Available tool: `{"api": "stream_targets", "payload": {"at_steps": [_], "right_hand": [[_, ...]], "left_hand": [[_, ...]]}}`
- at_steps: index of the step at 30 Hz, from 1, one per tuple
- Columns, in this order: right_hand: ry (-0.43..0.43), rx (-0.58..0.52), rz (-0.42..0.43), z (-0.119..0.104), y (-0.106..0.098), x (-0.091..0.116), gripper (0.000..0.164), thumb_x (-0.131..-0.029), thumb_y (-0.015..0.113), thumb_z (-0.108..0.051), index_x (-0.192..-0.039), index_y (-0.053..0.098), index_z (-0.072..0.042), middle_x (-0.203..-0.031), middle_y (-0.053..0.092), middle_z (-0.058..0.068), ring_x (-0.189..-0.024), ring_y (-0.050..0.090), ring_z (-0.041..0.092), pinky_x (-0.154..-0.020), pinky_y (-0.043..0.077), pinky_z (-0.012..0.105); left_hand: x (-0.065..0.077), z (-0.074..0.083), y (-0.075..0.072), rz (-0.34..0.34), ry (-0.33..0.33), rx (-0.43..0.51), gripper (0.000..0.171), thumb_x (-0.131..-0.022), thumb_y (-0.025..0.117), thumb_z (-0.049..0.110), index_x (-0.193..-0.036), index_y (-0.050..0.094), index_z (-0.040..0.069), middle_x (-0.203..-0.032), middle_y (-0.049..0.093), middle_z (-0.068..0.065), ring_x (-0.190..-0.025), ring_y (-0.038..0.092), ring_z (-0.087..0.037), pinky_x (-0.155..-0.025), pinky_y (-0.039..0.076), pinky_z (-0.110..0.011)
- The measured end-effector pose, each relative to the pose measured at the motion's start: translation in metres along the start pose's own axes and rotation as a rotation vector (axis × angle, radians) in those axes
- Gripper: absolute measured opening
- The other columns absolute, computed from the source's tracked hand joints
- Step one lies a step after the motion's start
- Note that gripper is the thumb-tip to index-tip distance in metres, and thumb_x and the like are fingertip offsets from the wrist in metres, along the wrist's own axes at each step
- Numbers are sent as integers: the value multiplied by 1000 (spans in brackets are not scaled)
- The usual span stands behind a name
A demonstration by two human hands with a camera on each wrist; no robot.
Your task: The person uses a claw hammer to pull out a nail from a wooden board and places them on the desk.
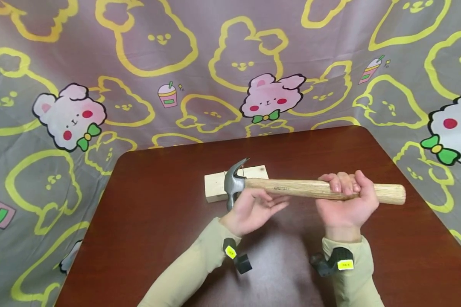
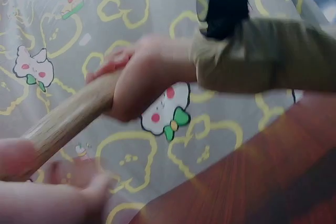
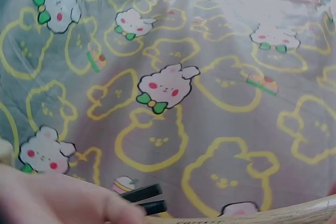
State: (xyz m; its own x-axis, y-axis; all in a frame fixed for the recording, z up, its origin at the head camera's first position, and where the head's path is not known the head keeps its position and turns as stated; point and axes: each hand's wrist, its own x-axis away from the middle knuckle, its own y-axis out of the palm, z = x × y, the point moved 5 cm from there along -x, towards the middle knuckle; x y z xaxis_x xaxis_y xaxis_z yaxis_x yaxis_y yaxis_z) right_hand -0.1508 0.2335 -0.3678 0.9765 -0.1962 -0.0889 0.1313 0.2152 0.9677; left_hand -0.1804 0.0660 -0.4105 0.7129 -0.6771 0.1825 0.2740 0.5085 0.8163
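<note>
A claw hammer [image 1: 292,187] with a pale wooden handle and grey metal head lies level above the table, its head to the left. My right hand [image 1: 345,209] grips the handle near its butt end, palm up, fingers curled over the wood. Close to the head, my left hand [image 1: 253,213] is turned palm up under the handle, its fingers extended; whether it bears weight is unclear. Behind the hammer head is a light wooden block [image 1: 215,183], partly covered, with thin nails [image 1: 243,169] upright on it. Dark claw prongs [image 3: 142,198] show in the right wrist view.
The brown table [image 1: 157,238] has rounded far corners. A patterned cloth [image 1: 199,47] with cartoon animals hangs behind the table and along its sides. Black camera mounts [image 1: 243,263] sit on both wrists.
</note>
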Motion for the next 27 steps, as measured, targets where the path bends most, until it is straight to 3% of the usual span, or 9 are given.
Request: {"api": "stream_targets", "payload": {"at_steps": [2, 5, 8, 11, 14, 18, 21, 23, 27], "right_hand": [[-29, 22, -20, -6, 5, 1, 43, -94, 43, -15, -53, 41, -1, -42, 41, 13, -44, 35, 28, -63, 44, 42], [-70, 59, -54, -15, 10, 3, 43, -95, 41, -14, -55, 41, 0, -43, 42, 14, -45, 36, 29, -65, 45, 45], [-92, 80, -83, -21, 13, 5, 43, -96, 39, -14, -56, 40, 1, -44, 42, 15, -46, 38, 30, -65, 46, 46], [-115, 124, -113, -26, 18, 6, 43, -97, 36, -13, -56, 41, 2, -44, 43, 16, -46, 40, 31, -67, 46, 46], [-161, 253, -162, -29, 25, 7, 44, -97, 31, -11, -56, 38, 1, -44, 41, 13, -48, 41, 29, -69, 45, 43], [-214, 444, -240, -27, 37, 5, 43, -97, 21, -7, -55, 30, -3, -45, 37, 7, -48, 39, 24, -70, 43, 40], [-217, 530, -295, -23, 45, 2, 42, -95, 16, -4, -55, 26, -4, -45, 35, 6, -47, 36, 22, -68, 42, 38], [-220, 584, -326, -19, 49, 0, 43, -95, 12, -2, -54, 25, -4, -45, 33, 4, -46, 35, 21, -67, 42, 37], [-213, 663, -382, -12, 55, -4, 43, -94, 10, 2, -54, 26, -4, -46, 28, 3, -46, 33, 19, -65, 42, 36]], "left_hand": [[5, -4, -3, -33, -94, -120, 34, -90, 30, 0, -120, 47, -6, -124, 52, -16, -139, 35, -38, -118, 27, -44], [14, -3, -11, -77, -141, -409, 38, -97, 36, 5, -129, 44, -14, -115, 59, -17, -121, 55, -31, -111, 39, -43], [26, 5, -21, -105, -119, -772, 34, -98, 43, 7, -124, 52, -12, -104, 66, -18, -96, 67, -21, -98, 50, -45], [37, 22, -34, -82, -74, -1064, 27, -96, 51, 9, -117, 60, -5, -104, 67, -22, -90, 67, -20, -91, 54, -44], [44, 51, -49, 16, 39, -1348, 23, -94, 56, 14, -113, 64, 3, -105, 68, -18, -92, 65, -19, -88, 53, -35], [46, 92, -74, 241, 164, -1674, 22, -90, 63, 20, -107, 67, 8, -99, 70, -7, -92, 63, -16, -84, 50, -30], [48, 113, -92, 409, 167, -1801, 34, -85, 68, 25, -113, 65, 6, -108, 67, -9, -103, 62, -23, -90, 49, -38], [48, 122, -101, 487, 149, -1850, 46, -82, 72, 29, -120, 60, 5, -120, 62, -12, -115, 56, -28, -97, 46, -43], [42, 126, -111, 533, 90, -1898, 67, -79, 77, 35, -133, 50, 6, -137, 50, -15, -131, 41, -34, -107, 39, -48]]}}
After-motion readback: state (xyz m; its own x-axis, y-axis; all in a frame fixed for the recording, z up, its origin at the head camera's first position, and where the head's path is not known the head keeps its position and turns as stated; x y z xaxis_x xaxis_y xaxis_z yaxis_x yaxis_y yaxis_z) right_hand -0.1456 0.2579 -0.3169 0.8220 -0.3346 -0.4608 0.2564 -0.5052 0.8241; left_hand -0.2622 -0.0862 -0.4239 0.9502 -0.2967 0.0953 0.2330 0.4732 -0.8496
